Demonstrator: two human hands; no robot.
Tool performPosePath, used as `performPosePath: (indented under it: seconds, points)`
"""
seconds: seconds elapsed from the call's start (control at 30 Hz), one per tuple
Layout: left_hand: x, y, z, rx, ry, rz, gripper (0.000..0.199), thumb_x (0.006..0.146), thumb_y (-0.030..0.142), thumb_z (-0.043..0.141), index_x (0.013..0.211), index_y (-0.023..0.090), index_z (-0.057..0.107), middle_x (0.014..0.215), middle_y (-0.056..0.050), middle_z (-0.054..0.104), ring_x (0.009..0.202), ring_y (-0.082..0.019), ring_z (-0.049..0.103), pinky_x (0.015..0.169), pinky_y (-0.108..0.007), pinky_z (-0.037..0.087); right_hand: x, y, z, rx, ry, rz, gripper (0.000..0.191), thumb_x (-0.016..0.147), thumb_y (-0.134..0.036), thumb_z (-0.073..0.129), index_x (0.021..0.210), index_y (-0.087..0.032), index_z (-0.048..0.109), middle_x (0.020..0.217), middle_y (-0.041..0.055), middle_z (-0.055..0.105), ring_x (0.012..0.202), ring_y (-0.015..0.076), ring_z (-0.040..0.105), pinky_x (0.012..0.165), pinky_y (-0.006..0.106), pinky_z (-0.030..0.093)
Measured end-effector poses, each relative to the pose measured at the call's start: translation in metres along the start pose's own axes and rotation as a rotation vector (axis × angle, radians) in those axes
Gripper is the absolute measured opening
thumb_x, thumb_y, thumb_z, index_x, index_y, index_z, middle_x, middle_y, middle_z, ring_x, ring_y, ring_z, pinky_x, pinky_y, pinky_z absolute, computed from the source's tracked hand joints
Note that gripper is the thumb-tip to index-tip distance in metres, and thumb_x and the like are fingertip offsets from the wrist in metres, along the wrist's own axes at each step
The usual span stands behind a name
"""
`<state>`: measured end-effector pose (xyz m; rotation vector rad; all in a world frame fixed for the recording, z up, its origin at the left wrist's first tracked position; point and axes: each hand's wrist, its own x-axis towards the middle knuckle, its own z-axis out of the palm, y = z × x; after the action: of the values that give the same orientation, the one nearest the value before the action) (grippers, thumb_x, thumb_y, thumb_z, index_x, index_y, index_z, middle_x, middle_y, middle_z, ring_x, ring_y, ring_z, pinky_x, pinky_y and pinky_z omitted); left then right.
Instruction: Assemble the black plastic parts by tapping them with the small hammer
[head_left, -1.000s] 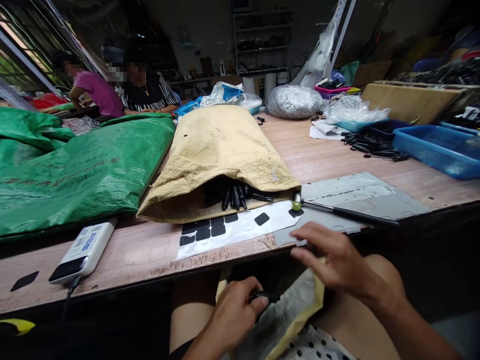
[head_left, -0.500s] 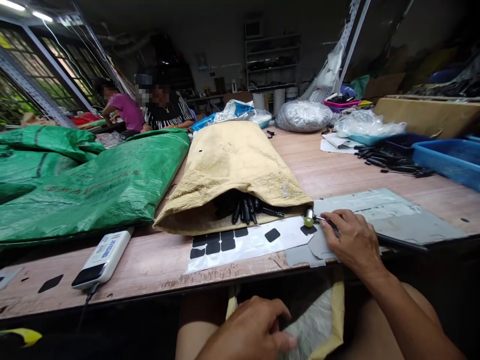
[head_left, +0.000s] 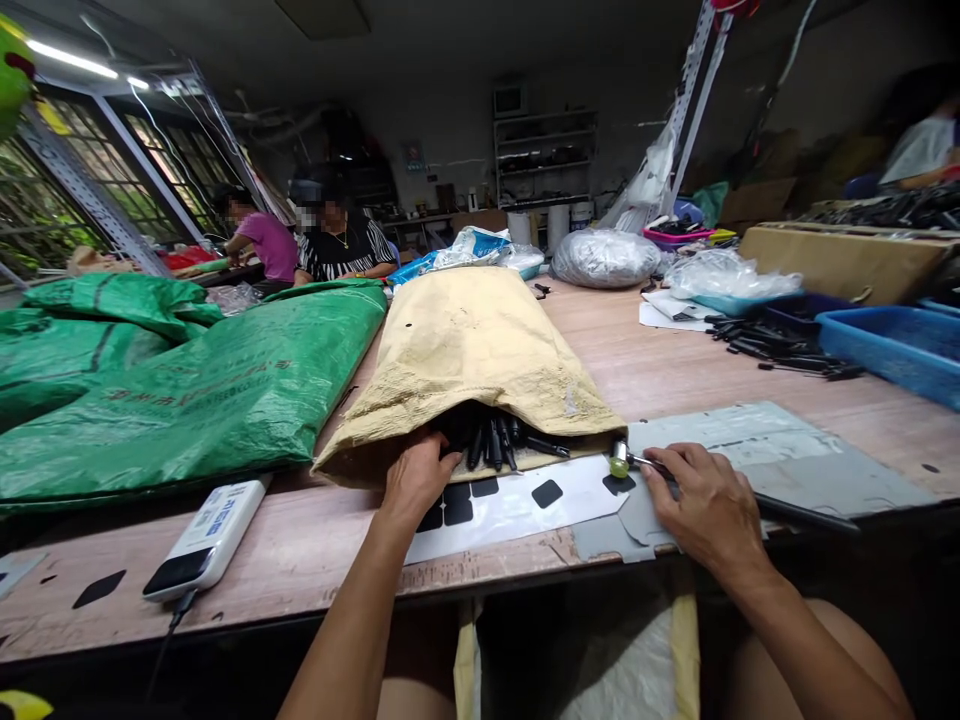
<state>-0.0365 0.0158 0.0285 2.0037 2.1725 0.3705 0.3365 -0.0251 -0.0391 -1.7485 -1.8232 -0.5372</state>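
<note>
A yellow sack (head_left: 472, 340) lies on the bench with its mouth towards me, and several black rod-shaped plastic parts (head_left: 495, 442) show inside it. My left hand (head_left: 417, 478) reaches into the left side of that mouth; its thumb shows beside the black parts, but the fingertips are hidden. My right hand (head_left: 705, 500) is wrapped round a small hammer (head_left: 619, 461) with a yellow-green face and a long dark handle. The hammer's head rests by the sack's right corner, over a white sheet (head_left: 517, 515) bearing black rounded-square stickers (head_left: 547, 493).
A green woven sack (head_left: 247, 390) and a white power bank (head_left: 206, 540) with a cable lie left. Another open yellow sack (head_left: 686, 650) hangs below the bench edge. Blue tray (head_left: 892, 345) and more black parts (head_left: 780, 345) are right. Two co-workers (head_left: 341, 240) sit beyond; another person is far right.
My left hand has risen from the lower sack near my lap into the mouth of the yellow sack on the bench. My right hand stays on the hammer. The view has tilted up slightly.
</note>
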Motion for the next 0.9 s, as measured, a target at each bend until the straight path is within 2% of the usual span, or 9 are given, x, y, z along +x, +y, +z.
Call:
performPosePath:
  seconds: [0.1,0.17,0.23,0.33,0.4,0.53,0.63,0.77,0.9]
  points:
    - [-0.019,-0.007,-0.005,0.061,0.06,-0.022,0.029,0.094,0.04,0.057,0.112,0.02,0.068,0.106,-0.014,0.074,0.102,-0.032,0.066,0.082,-0.037,0.046,0.0,-0.003,-0.002,0.014,0.049,0.038,0.032,0.091,-0.038,0.06,0.116,-0.022,0.069,0.108,0.009,0.067,0.097,0.0269,0.056,0.077,0.038,0.038]
    - [-0.032,-0.006,-0.007,0.037,0.136,0.012,0.025,0.095,0.038,0.057,0.107,0.018,0.068,0.102,-0.013,0.073,0.1,-0.032,0.064,0.084,-0.038,0.045,0.0,-0.004,-0.002,0.031,0.044,0.039,0.029,0.091,-0.037,0.06,0.113,-0.022,0.069,0.105,0.0076,0.068,0.096,0.0265,0.056,0.078,0.037,0.037]
    - [-0.044,0.003,-0.003,-0.074,0.172,0.136,0.02,0.094,0.037,0.061,0.102,0.019,0.067,0.1,-0.01,0.071,0.098,-0.028,0.06,0.084,-0.037,0.044,0.001,-0.003,-0.002,0.044,0.008,0.03,0.022,0.092,-0.036,0.059,0.107,-0.024,0.07,0.1,0.0052,0.069,0.093,0.0251,0.057,0.078,0.037,0.036]
    - [-0.056,0.026,0.013,-0.257,0.084,0.377,0.014,0.09,0.034,0.067,0.097,0.022,0.066,0.095,-0.005,0.068,0.093,-0.024,0.056,0.081,-0.033,0.043,0.002,-0.002,-0.003,0.049,-0.04,0.022,0.017,0.094,-0.034,0.059,0.104,-0.026,0.071,0.098,0.0031,0.07,0.092,0.0242,0.058,0.078,0.037,0.035]
    - [-0.061,0.041,0.025,-0.31,0.03,0.46,0.011,0.089,0.03,0.069,0.096,0.022,0.067,0.092,-0.003,0.067,0.091,-0.022,0.055,0.082,-0.033,0.042,0.002,-0.002,-0.006,0.05,-0.038,0.014,0.017,0.095,-0.032,0.058,0.104,-0.026,0.071,0.097,0.0033,0.07,0.092,0.0242,0.058,0.078,0.038,0.035]
    - [-0.062,0.05,0.037,-0.411,0.002,0.45,0.013,0.085,0.026,0.073,0.097,0.022,0.069,0.091,-0.003,0.064,0.089,-0.021,0.054,0.084,-0.034,0.04,0.001,-0.012,-0.024,0.075,0.097,0.046,0.021,0.099,-0.032,0.053,0.107,-0.022,0.07,0.098,0.0067,0.071,0.093,0.0244,0.062,0.079,0.038,0.04]
    - [-0.061,0.046,0.036,-0.483,-0.03,0.415,0.015,0.082,0.025,0.076,0.095,0.022,0.069,0.09,-0.002,0.065,0.089,-0.021,0.054,0.083,-0.033,0.04,0.0,-0.033,-0.045,0.308,0.176,0.059,0.022,0.101,-0.031,0.051,0.113,-0.021,0.066,0.102,0.0082,0.069,0.096,0.0231,0.064,0.083,0.036,0.047]
    - [-0.06,0.045,0.033,-0.514,-0.047,0.386,0.01,0.08,0.023,0.075,0.089,0.021,0.07,0.088,-0.001,0.065,0.089,-0.021,0.054,0.081,-0.032,0.039,0.0,-0.073,-0.063,0.686,0.039,-0.031,0.02,0.101,-0.027,0.051,0.114,-0.023,0.064,0.1,0.007,0.068,0.095,0.0205,0.066,0.085,0.033,0.053]
    - [-0.06,0.045,0.035,-0.528,-0.058,0.369,0.013,0.078,0.021,0.074,0.091,0.023,0.074,0.087,-0.001,0.063,0.089,-0.021,0.054,0.082,-0.032,0.039,-0.004,-0.103,-0.062,0.771,-0.101,-0.108,0.026,0.101,-0.024,0.049,0.123,-0.023,0.064,0.107,0.0082,0.071,0.1,0.0206,0.068,0.088,0.033,0.056]
